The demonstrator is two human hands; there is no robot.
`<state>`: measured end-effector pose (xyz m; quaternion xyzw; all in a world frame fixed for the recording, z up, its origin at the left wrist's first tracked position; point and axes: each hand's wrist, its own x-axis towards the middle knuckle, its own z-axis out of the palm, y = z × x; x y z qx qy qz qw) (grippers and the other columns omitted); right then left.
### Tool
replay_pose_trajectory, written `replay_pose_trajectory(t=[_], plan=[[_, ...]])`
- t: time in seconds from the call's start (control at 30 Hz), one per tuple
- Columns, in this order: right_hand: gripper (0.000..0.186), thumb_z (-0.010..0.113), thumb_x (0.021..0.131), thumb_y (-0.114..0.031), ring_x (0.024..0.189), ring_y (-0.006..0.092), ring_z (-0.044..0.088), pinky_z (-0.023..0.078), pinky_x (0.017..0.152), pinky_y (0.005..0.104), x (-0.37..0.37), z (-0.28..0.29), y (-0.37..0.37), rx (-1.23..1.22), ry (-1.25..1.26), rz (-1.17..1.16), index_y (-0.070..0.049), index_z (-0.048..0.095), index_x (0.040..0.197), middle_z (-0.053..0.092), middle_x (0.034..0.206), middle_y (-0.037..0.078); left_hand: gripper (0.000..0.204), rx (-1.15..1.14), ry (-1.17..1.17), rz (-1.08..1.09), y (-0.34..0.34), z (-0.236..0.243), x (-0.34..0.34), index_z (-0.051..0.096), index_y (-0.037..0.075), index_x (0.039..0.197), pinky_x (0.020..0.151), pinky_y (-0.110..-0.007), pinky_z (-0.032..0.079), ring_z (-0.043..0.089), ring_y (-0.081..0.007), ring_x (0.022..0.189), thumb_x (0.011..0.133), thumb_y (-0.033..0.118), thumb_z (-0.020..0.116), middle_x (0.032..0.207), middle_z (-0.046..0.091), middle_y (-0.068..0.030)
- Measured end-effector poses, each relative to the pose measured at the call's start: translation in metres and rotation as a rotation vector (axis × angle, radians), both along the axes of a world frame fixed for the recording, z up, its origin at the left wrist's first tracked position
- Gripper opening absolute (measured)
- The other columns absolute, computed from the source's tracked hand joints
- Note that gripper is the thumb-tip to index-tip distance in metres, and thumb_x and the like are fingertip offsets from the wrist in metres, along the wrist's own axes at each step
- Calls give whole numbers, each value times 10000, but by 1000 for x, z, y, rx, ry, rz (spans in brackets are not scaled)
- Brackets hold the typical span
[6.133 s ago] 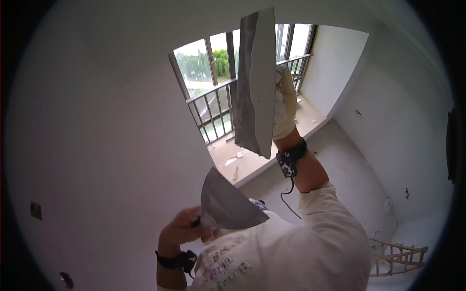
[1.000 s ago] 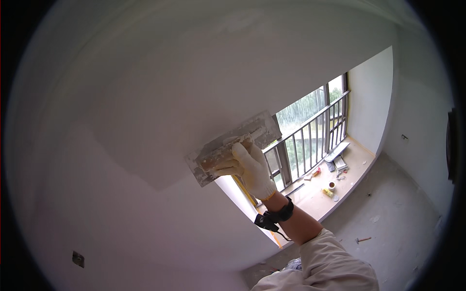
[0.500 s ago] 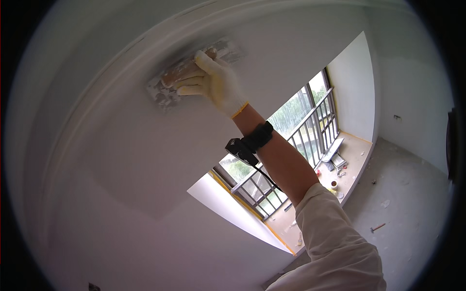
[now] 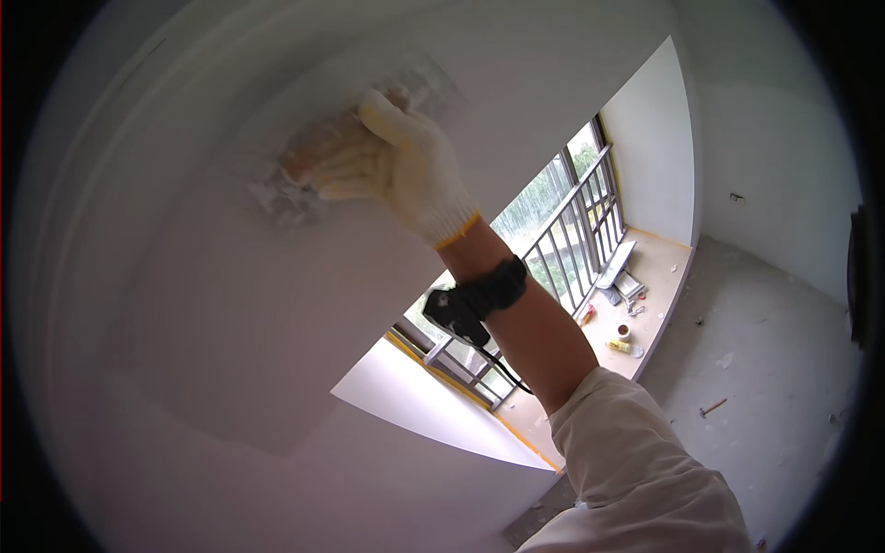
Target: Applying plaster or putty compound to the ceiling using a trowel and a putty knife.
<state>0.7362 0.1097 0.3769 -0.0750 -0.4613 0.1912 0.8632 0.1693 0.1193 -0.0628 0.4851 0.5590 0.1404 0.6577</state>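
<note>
A plastering trowel (image 4: 309, 158) lies against the pale wall (image 4: 230, 332) high in the head view. Its handle is brown and its flat metal blade is smeared with white filler; motion blurs its edges. My right hand (image 4: 406, 166), in a whitish knit glove with an orange cuff edge, grips the handle, with one thick digit over its upper end and the other fingers nearer its lower end. On that wrist a black strap (image 4: 502, 283) carries a small black device (image 4: 454, 318) with a cable. My left hand is out of view.
A recessed window (image 4: 562, 221) with metal railings lies right of my forearm. On its sill (image 4: 659, 258) are a roll of tape (image 4: 624, 332), a yellow-labelled tube (image 4: 619, 347) and scraper-like tools (image 4: 630, 284). A hammer (image 4: 713, 407) lies on the grey floor (image 4: 682, 387).
The trowel and my gloved hand appear slightly farther left and lower, with the trowel more blurred. The window, sill and floor have shifted left and up in the picture.
</note>
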Motion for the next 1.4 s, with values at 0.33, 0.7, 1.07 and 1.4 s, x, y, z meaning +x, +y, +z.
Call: replay_pose_trajectory(t=[0.33, 0.7, 1.07, 1.4], plan=[[307, 555, 977, -225, 941, 263, 706, 597, 791, 399, -23, -192, -46, -252, -65, 177, 19, 528, 1160, 670, 1033, 156, 287, -68, -145, -304, 9, -2, -29, 617, 56, 1073, 448, -297, 466, 534, -135, 496, 997, 331, 589, 659, 563, -34], [496, 548, 981, -490, 443, 111, 406, 349, 373, 286, -186, -269, -125, -170, 258, 962, 3, 592, 1007, 646, 831, 187, 307, -130, -776, -968, -41, 105, 100, 519, -39, 1277, 548, -269, 443, 505, -97, 611, 996, 68, 579, 887, 608, -77], [324, 604, 962, -314, 808, 255, 672, 527, 764, 386, -181, -182, -132, -1084, -1679, -3, -30, 646, 1114, 715, 994, 151, 391, -75, -1377, -432, -61, 109, -19, 534, -33, 1298, 632, -397, 542, 676, -340, 798, 935, 92, 609, 1015, 678, -200], [259, 626, 949, -183, 709, 196, 658, 531, 683, 322, -271, 35, -30, 67, -1429, -992, -44, 623, 1168, 666, 836, 75, 130, -109, -1194, 12, -111, 9, -56, 579, 100, 1046, 481, -337, 507, 633, -261, 649, 939, 128, 647, 844, 653, -143]])
